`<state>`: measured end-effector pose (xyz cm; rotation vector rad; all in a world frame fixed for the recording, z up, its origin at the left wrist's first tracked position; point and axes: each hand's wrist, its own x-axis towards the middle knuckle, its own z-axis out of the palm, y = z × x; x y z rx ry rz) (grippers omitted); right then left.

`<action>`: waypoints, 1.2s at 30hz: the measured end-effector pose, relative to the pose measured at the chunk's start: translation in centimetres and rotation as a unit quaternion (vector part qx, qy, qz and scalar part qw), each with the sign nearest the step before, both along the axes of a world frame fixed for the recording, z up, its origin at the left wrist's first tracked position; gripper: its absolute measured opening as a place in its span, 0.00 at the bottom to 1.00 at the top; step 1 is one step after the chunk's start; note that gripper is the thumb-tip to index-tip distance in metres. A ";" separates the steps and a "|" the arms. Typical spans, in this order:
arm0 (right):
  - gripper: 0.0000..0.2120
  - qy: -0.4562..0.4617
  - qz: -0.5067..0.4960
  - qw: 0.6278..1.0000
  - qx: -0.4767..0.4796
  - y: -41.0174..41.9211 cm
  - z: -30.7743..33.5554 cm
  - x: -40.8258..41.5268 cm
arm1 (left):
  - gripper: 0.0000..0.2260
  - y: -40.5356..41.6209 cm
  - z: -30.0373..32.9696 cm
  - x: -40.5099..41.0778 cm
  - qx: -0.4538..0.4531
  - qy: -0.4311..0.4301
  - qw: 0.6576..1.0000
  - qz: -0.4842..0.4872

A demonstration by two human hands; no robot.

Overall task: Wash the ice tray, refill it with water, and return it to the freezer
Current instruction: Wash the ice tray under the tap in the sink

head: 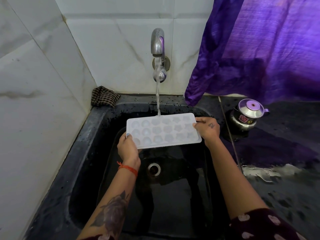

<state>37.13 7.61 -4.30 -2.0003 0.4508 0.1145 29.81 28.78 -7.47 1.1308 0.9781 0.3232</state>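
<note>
A white ice tray [162, 130] with shaped cavities hangs level over the black sink [83, 153]. My left hand [128, 148] grips its near left corner, thumb on top. My right hand [207, 129] holds the tray's right end. Water runs from the steel tap [157, 42] on the tiled wall, and the stream [158, 99] lands on the tray's far edge near the middle. The freezer is out of view.
A drain [154, 168] sits in the sink floor below the tray. A checked cloth [104, 98] lies bunched in the back left corner. On the dark counter to the right stands a small steel pot with a lid [247, 116]. A purple curtain [259, 49] hangs above it.
</note>
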 end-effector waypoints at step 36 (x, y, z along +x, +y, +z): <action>0.14 0.004 -0.112 0.992 -0.051 -5.2 0.2 0.3 | 0.15 -3.7 2.0 1.7 -0.007 0.012 0.980 -0.198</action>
